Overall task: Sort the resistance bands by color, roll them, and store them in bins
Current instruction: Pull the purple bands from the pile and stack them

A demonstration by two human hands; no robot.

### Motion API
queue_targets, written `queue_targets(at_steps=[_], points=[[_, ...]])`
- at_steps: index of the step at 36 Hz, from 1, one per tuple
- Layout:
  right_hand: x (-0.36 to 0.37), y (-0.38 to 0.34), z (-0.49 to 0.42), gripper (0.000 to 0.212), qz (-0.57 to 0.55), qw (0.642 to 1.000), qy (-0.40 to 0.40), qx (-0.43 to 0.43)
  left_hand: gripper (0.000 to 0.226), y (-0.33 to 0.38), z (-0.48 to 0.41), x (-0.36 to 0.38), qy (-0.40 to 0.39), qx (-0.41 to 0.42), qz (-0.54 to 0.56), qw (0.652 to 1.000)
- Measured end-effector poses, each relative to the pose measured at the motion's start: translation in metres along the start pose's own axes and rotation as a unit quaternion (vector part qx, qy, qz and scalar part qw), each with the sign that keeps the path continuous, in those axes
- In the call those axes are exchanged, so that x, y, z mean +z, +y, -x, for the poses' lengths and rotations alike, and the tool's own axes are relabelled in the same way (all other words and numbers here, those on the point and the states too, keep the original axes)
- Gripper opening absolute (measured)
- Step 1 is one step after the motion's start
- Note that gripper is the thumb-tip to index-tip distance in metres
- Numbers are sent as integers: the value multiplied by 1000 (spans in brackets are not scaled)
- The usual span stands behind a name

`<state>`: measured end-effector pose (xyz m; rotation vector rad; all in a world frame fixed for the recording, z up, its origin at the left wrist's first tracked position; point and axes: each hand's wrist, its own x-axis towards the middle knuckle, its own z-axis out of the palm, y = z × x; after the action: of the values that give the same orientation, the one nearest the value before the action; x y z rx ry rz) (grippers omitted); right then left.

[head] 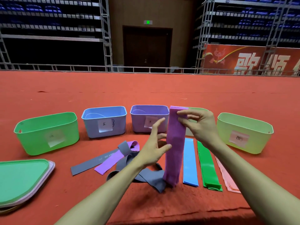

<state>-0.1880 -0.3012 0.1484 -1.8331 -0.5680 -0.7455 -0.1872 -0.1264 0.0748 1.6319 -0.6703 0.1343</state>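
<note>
While the right hand (199, 125) pinches the top end of a purple resistance band (174, 143) between thumb and fingertips, the strip hangs upright, its lower end reaching down to the red carpeted surface (146, 91) beside a heap of grey bands (146, 176). The left hand (154, 146) is spread, its fingers straight and apart, just beside the left edge of the hanging band near its middle; whether the thumb actually touches the strip cannot be told.

A second purple band (112, 160) lies flat among the grey ones, to the left of the held strip. To the right, laid side by side, are a blue band (190, 161), a green band (209, 166) and a pink band (227, 176).

Labelled bins stand in a row behind them: a green bin (47, 132) at far left, then a blue bin (103, 120), a purple bin (149, 117), a pale green bin (198, 109) mostly hidden behind the right hand, and a yellow-green bin (245, 132) at far right. Stacked lids (22, 181) rest at the near left.
</note>
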Motion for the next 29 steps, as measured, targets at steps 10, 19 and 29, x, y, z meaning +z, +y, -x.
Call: queue_targets(at_steps=[10, 19, 29], points=[[0, 2, -10, 29, 29, 1000, -4, -5, 91, -26, 15, 9, 0, 12, -81, 997], [-2, 1, -22, 30, 35, 999, 28, -7, 93, -44, 29, 11, -45, -17, -87, 995], [-7, 1, -42, 27, 42, 998, 51, -9, 92, -53, 50, 20, -86, -53, -84, 991]])
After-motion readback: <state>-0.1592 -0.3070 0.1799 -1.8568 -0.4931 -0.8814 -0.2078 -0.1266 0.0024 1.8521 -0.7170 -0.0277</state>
